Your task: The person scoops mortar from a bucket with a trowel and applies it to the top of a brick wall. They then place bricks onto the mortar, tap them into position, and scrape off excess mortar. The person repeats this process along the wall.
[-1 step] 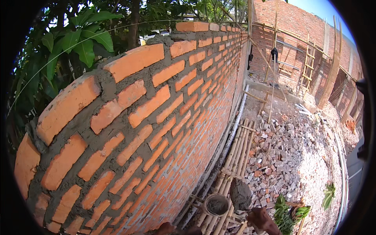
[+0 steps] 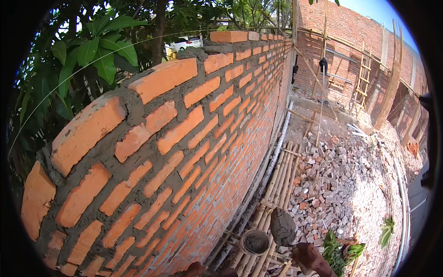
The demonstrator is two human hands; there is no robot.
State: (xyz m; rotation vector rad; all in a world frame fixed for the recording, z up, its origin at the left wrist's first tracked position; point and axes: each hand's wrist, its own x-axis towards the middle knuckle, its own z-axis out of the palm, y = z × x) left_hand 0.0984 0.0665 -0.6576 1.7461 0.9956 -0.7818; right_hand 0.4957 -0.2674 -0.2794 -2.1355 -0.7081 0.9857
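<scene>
Grey mortar mass point(image 2: 283, 227) | just ahead of right fingers point(image 2: 302, 252)

Bare left hand point(image 2: 196, 269): mostly cut off by the bottom edge | bare right hand point(image 2: 314, 259): blurry, can't tell its grip | white metal car point(image 2: 187, 43): too tiny to see well

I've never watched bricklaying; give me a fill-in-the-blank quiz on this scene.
1. In this view, the nearby brick wall stands to the ____ of the rubble.
2. The bucket holding mortar is ____ in shape.
3. The mortar-covered tool is nearest the person's ____ hand.

Missing words: left; round; right.
</scene>
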